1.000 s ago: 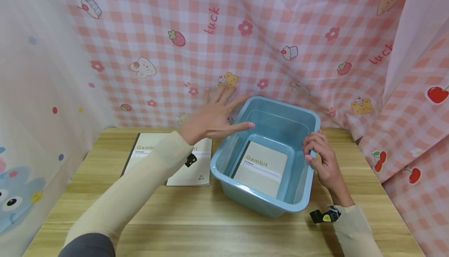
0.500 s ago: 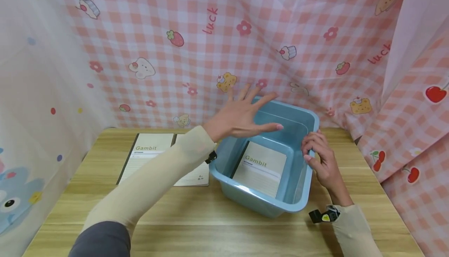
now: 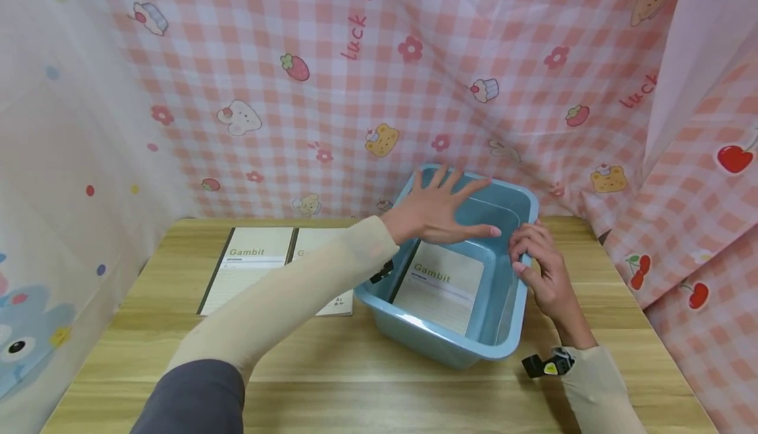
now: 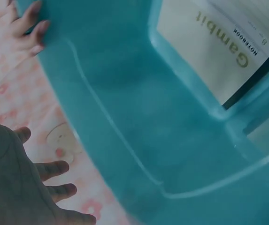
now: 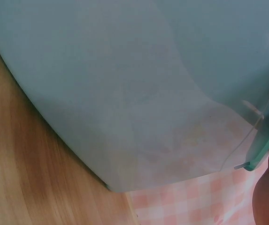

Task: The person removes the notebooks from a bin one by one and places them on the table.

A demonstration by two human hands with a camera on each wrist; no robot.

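In the head view I see one blue plastic basin (image 3: 426,348) on a wooden table (image 3: 331,388), with one Gambit notebook (image 3: 441,286) lying inside. Two more Gambit notebooks (image 3: 245,269) lie side by side left of it, partly behind a sleeve (image 3: 290,296): three altogether. Of two hands, the left hand (image 3: 435,217), spread wide and holding nothing, is above the basin; the right hand (image 3: 541,263) grips its right rim. I'd judge a firm rim grip best for steadiness. The left wrist view shows the notebook's cover title; the right wrist view, mostly basin wall.
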